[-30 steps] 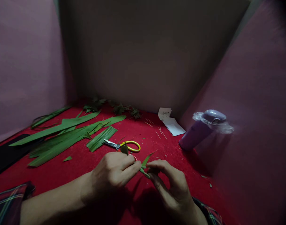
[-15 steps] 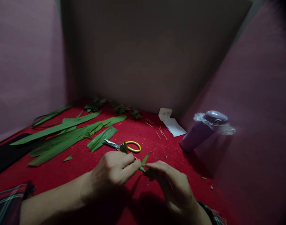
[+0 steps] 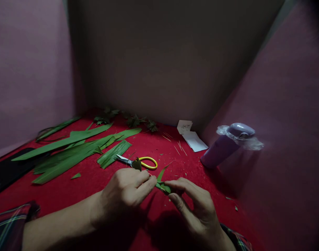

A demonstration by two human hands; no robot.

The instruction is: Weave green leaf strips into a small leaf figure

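My left hand (image 3: 129,186) is closed, thumb and fingers pinching a small folded green leaf (image 3: 165,188). A thin pointed strip of that leaf sticks up between my hands, and a dark leafy bit (image 3: 137,164) pokes out above my left knuckles. From the other side, the thumb and index finger of my right hand (image 3: 197,205) close around the leaf's rounded end. The parts under my left fingers are hidden. Just beyond my left hand lie scissors (image 3: 148,162) with yellow handles, blades pointing left, their middle partly covered by the dark bit.
Long green leaves (image 3: 68,160) spread over the red cloth (image 3: 57,205) at left, near a black flat object (image 3: 8,174). Leafy sprigs (image 3: 134,121), thin sticks (image 3: 182,148) and white papers (image 3: 194,141) lie toward the back. A purple bottle (image 3: 219,151) with plastic wrap stands right.
My right thumb has moved lower, away from the index finger, and the leaf's rounded end now shows between them. My left hand has hardly moved.
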